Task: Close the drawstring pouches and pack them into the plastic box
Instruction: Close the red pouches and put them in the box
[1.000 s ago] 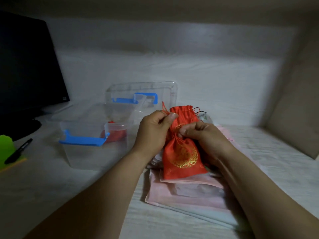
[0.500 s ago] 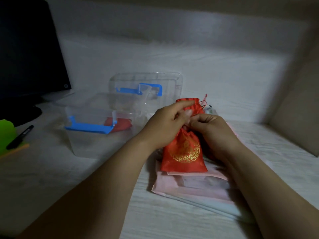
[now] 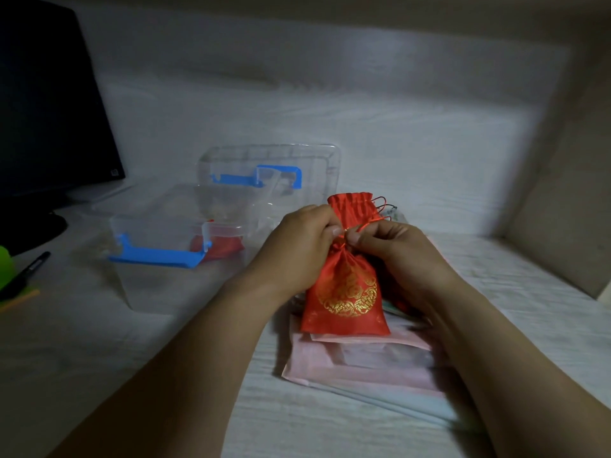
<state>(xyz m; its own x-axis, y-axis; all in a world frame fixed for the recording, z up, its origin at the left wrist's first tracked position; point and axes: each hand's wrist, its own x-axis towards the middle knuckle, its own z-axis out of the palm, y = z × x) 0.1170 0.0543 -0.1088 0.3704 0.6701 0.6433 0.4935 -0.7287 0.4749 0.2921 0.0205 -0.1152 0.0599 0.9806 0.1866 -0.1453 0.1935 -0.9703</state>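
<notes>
Both left hand [image 3: 297, 246] and right hand [image 3: 396, 256] pinch the red pouch [image 3: 344, 299] over a dim, whitish table [image 3: 99, 358].

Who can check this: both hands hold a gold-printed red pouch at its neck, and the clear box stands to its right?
One slip: the head view shows the clear box left of the red pouch, not right. The left hand and right hand do hold its neck.
</notes>
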